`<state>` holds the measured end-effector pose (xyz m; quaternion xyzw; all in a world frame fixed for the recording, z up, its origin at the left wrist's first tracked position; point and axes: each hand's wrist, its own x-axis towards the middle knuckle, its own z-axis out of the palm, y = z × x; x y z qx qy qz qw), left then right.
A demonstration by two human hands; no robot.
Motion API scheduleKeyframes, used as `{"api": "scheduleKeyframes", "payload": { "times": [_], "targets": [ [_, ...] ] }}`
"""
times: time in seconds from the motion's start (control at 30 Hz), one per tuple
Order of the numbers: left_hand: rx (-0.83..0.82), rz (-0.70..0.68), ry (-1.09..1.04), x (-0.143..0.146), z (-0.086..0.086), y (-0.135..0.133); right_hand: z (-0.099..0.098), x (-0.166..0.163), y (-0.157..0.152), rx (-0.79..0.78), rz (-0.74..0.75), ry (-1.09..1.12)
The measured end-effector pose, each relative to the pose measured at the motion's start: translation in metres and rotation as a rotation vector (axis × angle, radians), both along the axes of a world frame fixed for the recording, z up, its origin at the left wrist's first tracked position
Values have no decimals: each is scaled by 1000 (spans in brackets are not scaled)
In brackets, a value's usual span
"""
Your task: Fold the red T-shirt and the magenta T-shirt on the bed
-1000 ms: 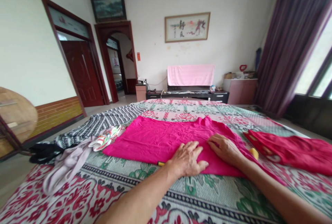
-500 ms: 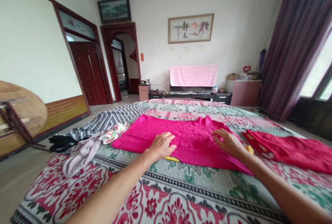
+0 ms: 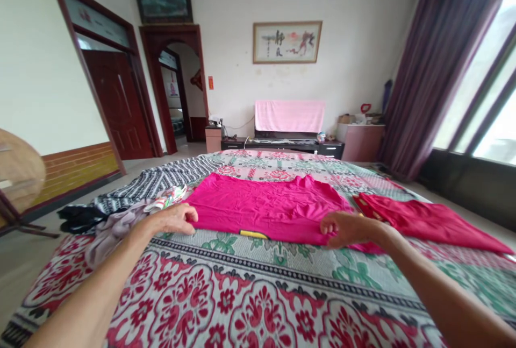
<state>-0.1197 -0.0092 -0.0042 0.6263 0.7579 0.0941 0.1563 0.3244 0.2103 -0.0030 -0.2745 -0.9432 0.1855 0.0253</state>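
A bright pink garment (image 3: 258, 203) is spread in a wide, wrinkled rectangle on the patterned bedspread (image 3: 250, 278). Along its near edge shows a small yellow and black strip (image 3: 253, 234). My left hand (image 3: 177, 219) is at the garment's near left corner, its fingers curled down onto the cloth. At the near right part of the same edge is my right hand (image 3: 344, 228), also with bent fingers closed on the fabric. My right hand partly covers the lower right of the garment, where a bit of pink cloth sticks out.
To the right lies a folded red garment (image 3: 435, 224). Left of the pink garment are a crumpled greyish-lilac cloth (image 3: 107, 235), a multicoloured cloth (image 3: 167, 198), a black item (image 3: 78, 220) and a black-and-white patterned cloth (image 3: 153, 181). A low TV cabinet (image 3: 330, 149) stands beyond the bed.
My left hand has moved left from the garment's middle to its left corner. My right hand has come down to the near edge, fingers more curled. The view has shifted to the right.
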Motion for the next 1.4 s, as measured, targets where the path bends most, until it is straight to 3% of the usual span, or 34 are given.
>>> {"api": "scheduleKeyframes", "payload": {
  "times": [0.3,0.4,0.6,0.8,1.07,1.4],
  "targets": [
    [114,-43,287,8,-7,7,-9,-4,-6,245,-22,-32],
    [130,-25,309,6,-12,8,-12,-6,-7,317,-24,-29],
    [161,-31,334,0,-20,7,-8,-5,-14,292,-25,-150],
    [167,38,297,1,-20,10,-20,-5,-4,449,-63,-54],
    [157,43,282,3,-8,7,-14,1,9,295,-102,-108],
    [27,11,312,9,5,2,13,5,-6,87,-37,-193]
  ]
}}
